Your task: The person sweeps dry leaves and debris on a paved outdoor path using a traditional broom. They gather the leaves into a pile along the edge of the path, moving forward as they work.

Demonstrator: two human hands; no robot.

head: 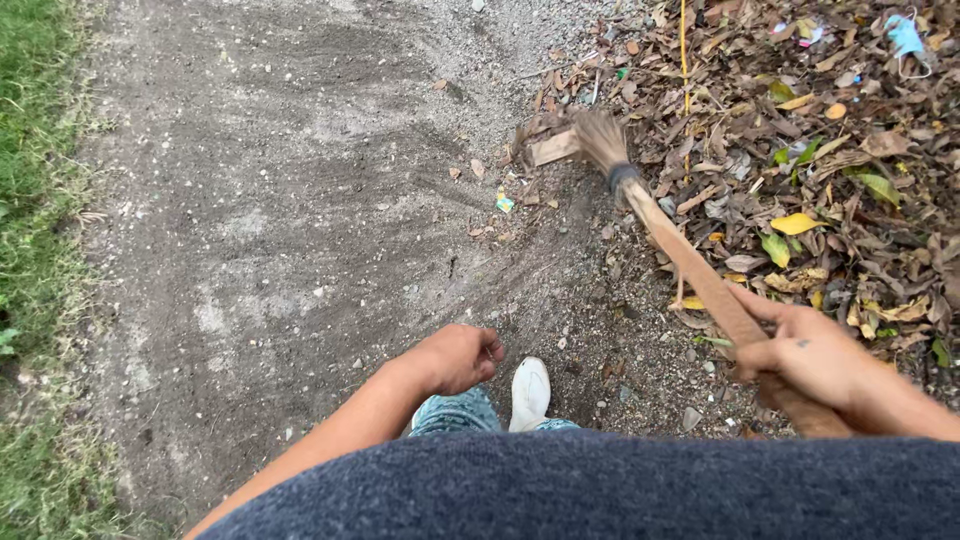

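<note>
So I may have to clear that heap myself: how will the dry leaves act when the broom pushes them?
The dry leaves look curled and thin, so they are probably light and would scatter or tumble rather than slide as one mass. They seem brittle and may crumble. The broom, in the right hand, has splayed bristles that likely flex, so some leaves may slip past.

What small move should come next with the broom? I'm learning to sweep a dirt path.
Probably a short stroke rightward: the broom, held in the right hand, has its bristles beside loose scraps lying just left of the leaf pile.
</note>
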